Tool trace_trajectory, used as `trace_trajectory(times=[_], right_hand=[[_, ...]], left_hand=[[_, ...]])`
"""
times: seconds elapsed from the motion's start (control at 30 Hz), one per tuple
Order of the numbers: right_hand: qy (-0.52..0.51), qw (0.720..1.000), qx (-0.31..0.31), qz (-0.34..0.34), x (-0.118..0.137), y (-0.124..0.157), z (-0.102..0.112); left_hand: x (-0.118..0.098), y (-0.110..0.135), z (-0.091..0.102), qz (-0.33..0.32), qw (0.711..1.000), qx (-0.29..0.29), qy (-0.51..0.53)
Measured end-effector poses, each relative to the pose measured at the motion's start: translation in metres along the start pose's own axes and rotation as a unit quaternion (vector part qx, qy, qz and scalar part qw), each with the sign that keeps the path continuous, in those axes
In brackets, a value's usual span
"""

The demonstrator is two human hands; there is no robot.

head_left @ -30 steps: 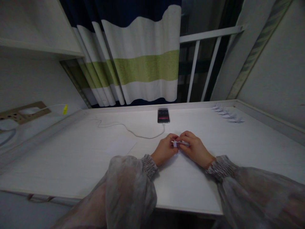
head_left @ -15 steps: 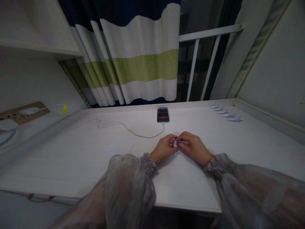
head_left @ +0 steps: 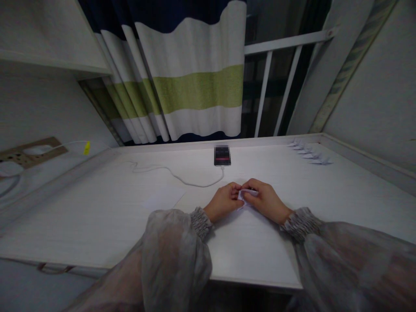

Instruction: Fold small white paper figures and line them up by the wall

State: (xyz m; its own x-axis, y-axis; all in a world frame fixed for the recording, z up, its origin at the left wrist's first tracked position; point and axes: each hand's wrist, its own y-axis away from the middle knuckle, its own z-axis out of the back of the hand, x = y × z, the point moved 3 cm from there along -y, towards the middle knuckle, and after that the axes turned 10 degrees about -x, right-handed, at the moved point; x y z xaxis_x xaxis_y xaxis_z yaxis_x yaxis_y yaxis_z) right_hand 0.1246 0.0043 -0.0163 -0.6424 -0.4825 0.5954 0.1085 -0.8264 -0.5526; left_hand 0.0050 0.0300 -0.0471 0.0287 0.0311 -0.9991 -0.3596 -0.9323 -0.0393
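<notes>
The fingers of the left hand (head_left: 222,203) and right hand (head_left: 266,203) grip a folded white paper (head_left: 249,191), partly hidden by them, over the surface (head_left: 253,260). Beyond lies a phone (head_left: 222,155), screen pixelated, joined to a white cable (head_left: 195,185); folded paper figures (head_left: 310,154) line the far right; a paper sheet (head_left: 164,197) lies beyond the left sleeve (head_left: 175,242).

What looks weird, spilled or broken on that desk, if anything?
I see nothing spilled or broken. Only the dark device near the back of the desk looks odd: it shows as blocky squares, so its screen can't be read. The left hand and right hand hold folded paper.
</notes>
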Motion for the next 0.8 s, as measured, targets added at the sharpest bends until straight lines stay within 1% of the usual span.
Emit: trace_trajectory(times=[0.07, 0.13, 0.2, 0.3, 0.6, 0.8], right_hand=[[-0.006, 1.000, -0.004, -0.012, -0.001, 0.000, 0.001], [-0.013, 0.999, -0.013, -0.032, -0.002, 0.000, 0.002], [-0.021, 0.999, -0.020, -0.045, -0.003, 0.000, 0.003], [-0.028, 0.999, -0.024, -0.039, -0.001, 0.000, 0.005], [-0.059, 0.998, -0.025, -0.021, 0.002, -0.001, 0.007], [-0.071, 0.997, -0.026, -0.017, 0.003, 0.000, 0.007]], left_hand=[[-0.003, 0.001, 0.001, 0.003, 1.000, 0.008, 0.020], [-0.006, 0.002, 0.001, 0.022, 0.999, 0.012, 0.047], [-0.009, 0.003, 0.002, 0.059, 0.993, -0.005, 0.098], [-0.014, 0.004, 0.002, 0.072, 0.988, -0.013, 0.135], [-0.010, 0.002, 0.004, 0.031, 0.994, -0.022, 0.101], [-0.012, 0.002, 0.003, 0.022, 0.996, 0.001, 0.083]])
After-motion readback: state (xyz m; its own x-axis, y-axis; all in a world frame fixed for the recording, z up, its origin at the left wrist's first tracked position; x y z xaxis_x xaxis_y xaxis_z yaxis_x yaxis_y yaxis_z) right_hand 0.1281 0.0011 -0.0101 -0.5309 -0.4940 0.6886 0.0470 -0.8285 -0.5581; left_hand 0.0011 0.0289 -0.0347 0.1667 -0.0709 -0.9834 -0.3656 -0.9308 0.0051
